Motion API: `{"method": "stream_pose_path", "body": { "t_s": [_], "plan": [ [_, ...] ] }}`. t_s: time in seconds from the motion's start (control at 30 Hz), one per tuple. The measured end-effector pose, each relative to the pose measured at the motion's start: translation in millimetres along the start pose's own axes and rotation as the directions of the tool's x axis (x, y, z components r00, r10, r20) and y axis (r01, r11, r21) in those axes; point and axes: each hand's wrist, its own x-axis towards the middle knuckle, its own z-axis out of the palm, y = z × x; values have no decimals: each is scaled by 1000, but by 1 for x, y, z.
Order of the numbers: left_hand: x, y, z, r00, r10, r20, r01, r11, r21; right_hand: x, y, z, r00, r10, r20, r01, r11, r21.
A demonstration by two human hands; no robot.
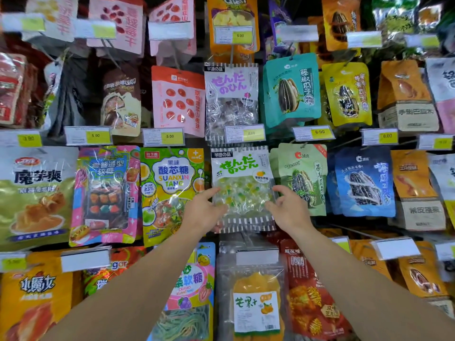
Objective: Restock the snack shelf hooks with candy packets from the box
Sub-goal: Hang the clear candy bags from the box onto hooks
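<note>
A clear candy packet with green lettering (242,183) hangs in the middle row of the shelf, straight ahead. My left hand (204,210) holds its lower left edge, thumb on the front and fingers tucked behind. My right hand (289,207) is at its lower right edge with curved fingers and the thumb on the front of the packet. A matching packet with purple lettering (231,99) hangs on the hook just above. The box is out of view.
Snack packets crowd every hook: a sour candy bag (172,190) to the left, green sunflower seed bags (305,178) to the right, dried mango (256,299) below. Price tags (245,134) stick out from the hook ends between the rows.
</note>
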Motion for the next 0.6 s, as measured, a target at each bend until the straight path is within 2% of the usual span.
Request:
{"method": "stream_pose_path", "body": {
  "t_s": [0.1, 0.37, 0.5, 0.6],
  "plan": [
    [6, 1, -1, 998, -44, 35, 44, 999, -3, 0, -4, 0, 998, 45, 42, -43, 998, -38],
    [-7, -13, -6, 989, -76, 131, 73, 997, 24, -14, -3, 11, 950, 163, 268, -139, 984, -108],
    [-11, -19, -15, 980, -60, 191, 51, 997, 50, -20, -12, 17, 938, 193, 288, -161, 978, -133],
    [-16, -24, -22, 982, -22, 186, 16, 999, 31, -27, -26, 20, 944, 186, 272, -147, 977, -156]
  ]
}}
